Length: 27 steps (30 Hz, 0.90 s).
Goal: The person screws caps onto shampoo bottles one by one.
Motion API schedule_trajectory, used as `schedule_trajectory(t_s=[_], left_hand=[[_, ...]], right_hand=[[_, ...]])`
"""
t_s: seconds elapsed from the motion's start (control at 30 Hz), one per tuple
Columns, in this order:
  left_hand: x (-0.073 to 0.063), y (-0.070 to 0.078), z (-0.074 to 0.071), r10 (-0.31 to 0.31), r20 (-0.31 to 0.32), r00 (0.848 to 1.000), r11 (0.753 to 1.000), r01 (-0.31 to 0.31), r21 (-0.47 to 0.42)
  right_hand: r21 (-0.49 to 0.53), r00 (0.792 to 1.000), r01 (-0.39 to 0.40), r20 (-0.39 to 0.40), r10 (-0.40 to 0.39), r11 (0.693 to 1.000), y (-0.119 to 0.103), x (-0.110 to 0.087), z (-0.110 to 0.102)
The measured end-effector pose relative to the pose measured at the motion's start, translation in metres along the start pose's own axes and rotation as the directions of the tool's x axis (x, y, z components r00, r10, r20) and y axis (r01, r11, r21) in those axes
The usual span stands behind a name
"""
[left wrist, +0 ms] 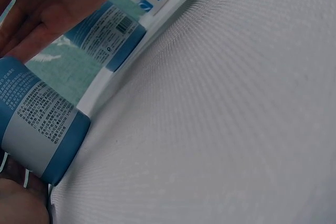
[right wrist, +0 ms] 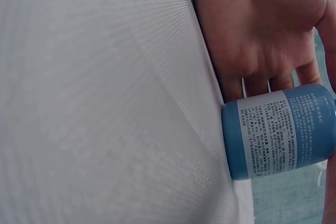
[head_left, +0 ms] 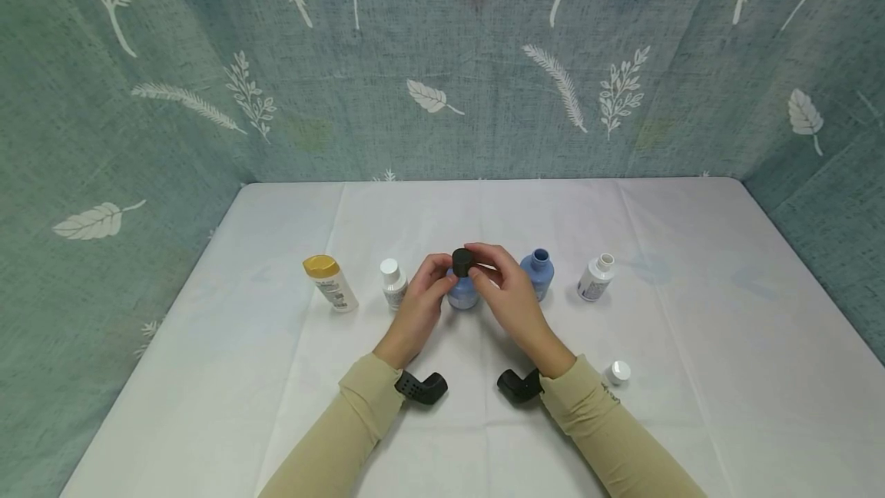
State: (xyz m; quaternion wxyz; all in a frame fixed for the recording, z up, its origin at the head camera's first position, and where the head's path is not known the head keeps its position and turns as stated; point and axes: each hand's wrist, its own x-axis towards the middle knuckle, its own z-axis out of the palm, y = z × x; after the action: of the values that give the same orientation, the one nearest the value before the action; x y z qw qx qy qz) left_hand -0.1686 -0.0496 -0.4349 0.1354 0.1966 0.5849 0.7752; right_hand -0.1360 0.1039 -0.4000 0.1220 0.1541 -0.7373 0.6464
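In the middle of the table a blue bottle (head_left: pixel 462 295) stands upright, topped by a black cap (head_left: pixel 462 262). My right hand (head_left: pixel 508 283) pinches the cap between thumb and forefinger from the right. From the left, my left hand (head_left: pixel 420 297) holds the bottle near its neck, fingertips close below the cap. Both wrist views show the bottle's printed label (right wrist: pixel 268 135) and its base on the cloth; the cap is outside those views. Just right of my right hand stands a second blue bottle (head_left: pixel 539 271), uncapped and partly hidden by it.
A white bottle with a yellow cap (head_left: pixel 332 283) and a white-capped bottle (head_left: pixel 392 279) stand to the left. On the right is an uncapped white bottle (head_left: pixel 596 277). A loose white cap (head_left: pixel 618 372) lies by my right sleeve. Patterned green cloth (head_left: pixel 429 137) surrounds the table.
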Motion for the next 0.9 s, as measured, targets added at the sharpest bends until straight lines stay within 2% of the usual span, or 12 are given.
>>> schedule_trajectory(t_s=[0.47, 0.8, 0.9], left_hand=[[0.000, 0.000, 0.000, -0.005, -0.007, 1.000, 1.000, 0.005, -0.002], [0.003, -0.013, -0.009, -0.003, -0.010, 1.000, 0.999, 0.003, -0.037], [0.007, -0.017, -0.007, 0.000, -0.017, 1.000, 0.999, -0.001, -0.040]], right_hand=[[-0.015, 0.999, -0.034, 0.004, 0.034, 0.999, 0.000, 0.000, -0.001], [0.003, 1.000, -0.030, -0.007, 0.030, 1.000, 0.003, 0.000, 0.002], [0.007, 0.999, -0.041, -0.002, 0.041, 0.999, 0.005, 0.001, -0.002]])
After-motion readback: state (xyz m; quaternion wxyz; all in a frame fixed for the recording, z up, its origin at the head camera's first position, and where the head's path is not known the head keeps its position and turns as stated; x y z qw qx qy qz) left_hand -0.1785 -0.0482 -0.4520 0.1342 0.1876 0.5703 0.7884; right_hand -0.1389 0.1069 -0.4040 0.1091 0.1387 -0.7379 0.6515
